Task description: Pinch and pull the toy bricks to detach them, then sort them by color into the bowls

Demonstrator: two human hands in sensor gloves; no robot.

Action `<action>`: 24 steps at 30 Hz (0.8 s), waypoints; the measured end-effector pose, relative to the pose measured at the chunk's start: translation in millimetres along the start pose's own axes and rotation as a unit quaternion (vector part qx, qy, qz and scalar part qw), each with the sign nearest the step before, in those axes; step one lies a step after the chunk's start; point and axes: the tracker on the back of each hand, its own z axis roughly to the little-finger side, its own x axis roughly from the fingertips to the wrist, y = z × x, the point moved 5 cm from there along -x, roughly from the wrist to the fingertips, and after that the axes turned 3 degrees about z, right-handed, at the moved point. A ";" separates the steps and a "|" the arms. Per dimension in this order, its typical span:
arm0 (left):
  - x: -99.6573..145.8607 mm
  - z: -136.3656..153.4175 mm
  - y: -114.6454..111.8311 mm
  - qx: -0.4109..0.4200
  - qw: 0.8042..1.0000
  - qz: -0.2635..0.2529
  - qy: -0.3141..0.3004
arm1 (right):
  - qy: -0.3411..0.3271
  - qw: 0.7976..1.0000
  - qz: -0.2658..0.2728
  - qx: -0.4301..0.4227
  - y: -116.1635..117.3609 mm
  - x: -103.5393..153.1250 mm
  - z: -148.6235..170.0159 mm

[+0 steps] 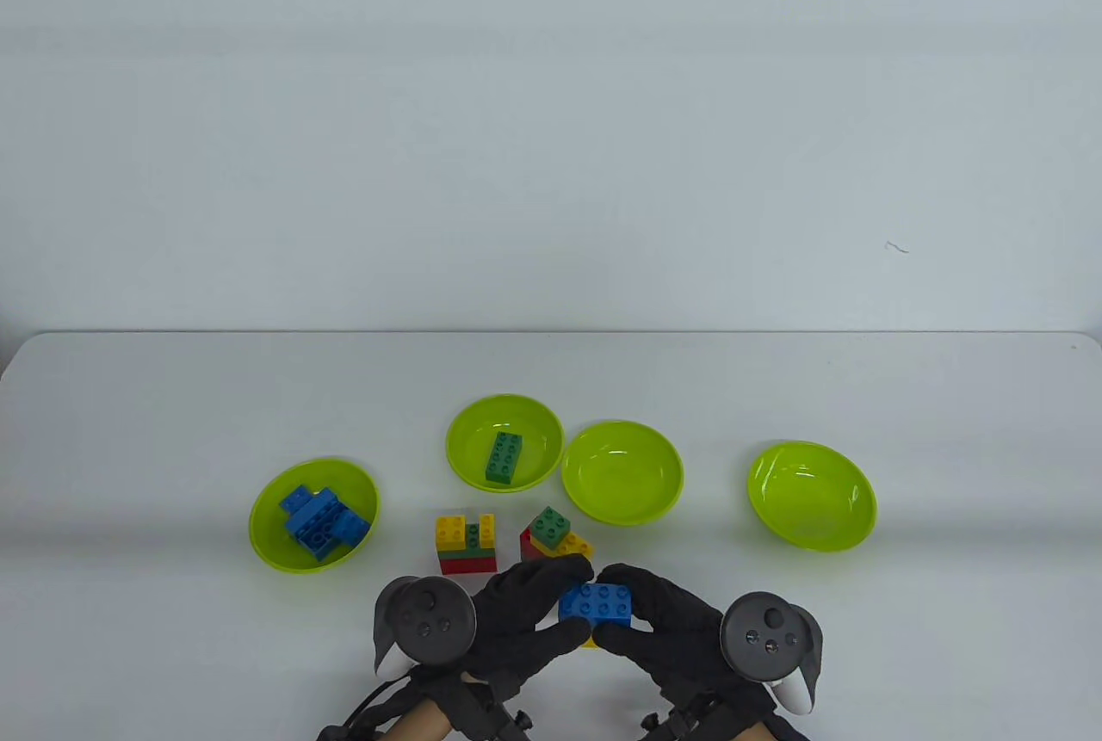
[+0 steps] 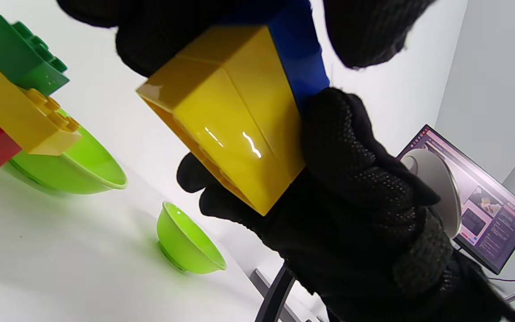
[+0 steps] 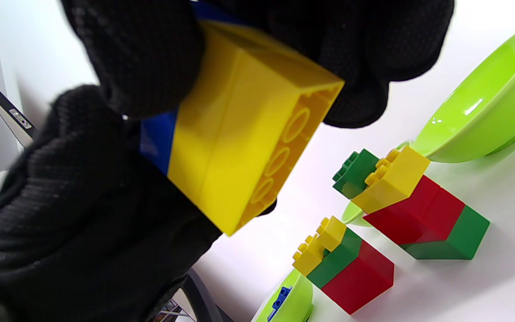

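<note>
Both hands are gripping one stack above the table's near edge: left hand [image 1: 516, 616] and right hand [image 1: 663, 629] are pinching the blue brick [image 1: 596, 603]; the yellow brick [image 2: 235, 125] beneath is mostly hidden from above.

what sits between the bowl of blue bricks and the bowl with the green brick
In the table view, bare table separates the blue-brick bowl from the green-brick bowl. The nearest thing, the yellow, green and red brick stack, stands just below that line, not in it.
</note>
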 end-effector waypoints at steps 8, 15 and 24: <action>0.4 -6.9 4.8 -0.039 0.999 -0.026 -0.018 | -0.001 1.000 -0.005 -0.013 1.8 0.7 0.2; 0.5 -14.6 10.8 -0.049 0.997 -0.047 -0.028 | 0.001 0.999 -0.011 -0.035 4.5 1.4 2.0; 1.0 -10.4 9.3 -0.023 0.998 -0.054 -0.014 | -0.012 1.000 -0.006 -0.017 3.3 1.0 -1.6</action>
